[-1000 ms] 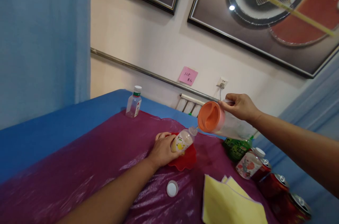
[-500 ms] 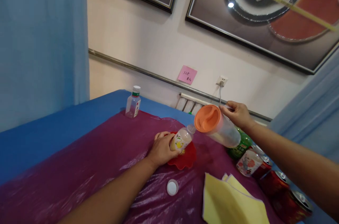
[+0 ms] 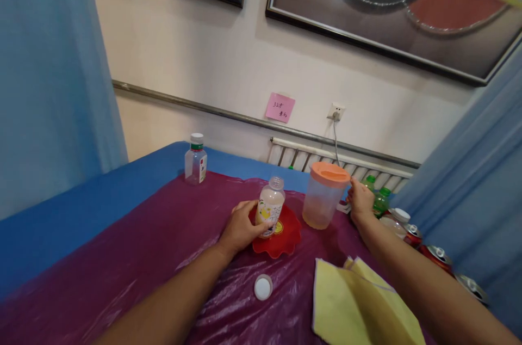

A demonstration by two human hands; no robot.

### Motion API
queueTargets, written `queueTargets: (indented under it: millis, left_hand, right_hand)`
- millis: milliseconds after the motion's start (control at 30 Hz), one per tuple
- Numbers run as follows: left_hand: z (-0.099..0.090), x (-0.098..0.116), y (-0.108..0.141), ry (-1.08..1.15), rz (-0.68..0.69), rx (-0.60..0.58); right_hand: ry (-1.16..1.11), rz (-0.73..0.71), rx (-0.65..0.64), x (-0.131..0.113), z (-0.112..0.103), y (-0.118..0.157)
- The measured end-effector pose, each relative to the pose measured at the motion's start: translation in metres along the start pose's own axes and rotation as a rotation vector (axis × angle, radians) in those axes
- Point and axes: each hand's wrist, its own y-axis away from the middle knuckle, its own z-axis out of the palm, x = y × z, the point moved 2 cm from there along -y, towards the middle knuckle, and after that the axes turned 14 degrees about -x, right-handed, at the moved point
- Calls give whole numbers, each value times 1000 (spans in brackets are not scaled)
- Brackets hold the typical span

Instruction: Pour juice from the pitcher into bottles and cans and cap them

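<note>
My left hand is wrapped round a clear uncapped bottle with a lemon label, which stands upright over a red scalloped dish. To the right, my right hand grips the handle of a translucent pitcher with an orange lid. The pitcher is upright, with a little liquid low inside; whether its base touches the table cannot be told. A white cap lies on the purple plastic sheet, nearer to me than the dish.
A capped clear bottle stands at the back left. A folded yellow cloth lies at the front right. Green bottles, a white-capped bottle and red cans line the right edge. Behind are a radiator and wall.
The pitcher has gone from tilted over the bottle mouth to upright and a little lower. The bottle in my left hand has gone from leaning to upright. The camera view has shifted.
</note>
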Motion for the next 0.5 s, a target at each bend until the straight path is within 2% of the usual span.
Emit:
queueTargets:
  millis: [167, 300, 433, 467, 500]
  left_hand:
    - [0, 1, -2, 30, -3, -13]
    - [1, 3, -2, 48, -4, -10]
    - [2, 4, -2, 72, -15, -31]
    - [2, 5, -2, 76, -19, -32]
    - [2, 5, -2, 78, -24, -31]
  right_hand:
    - [-33, 33, 21, 22, 0, 7]
    - [-23, 21, 89, 26, -14, 11]
    - [21, -89, 270, 4, -24, 41]
    - [28, -146, 249, -6, -22, 55]
    - [37, -241, 161, -18, -16, 72]
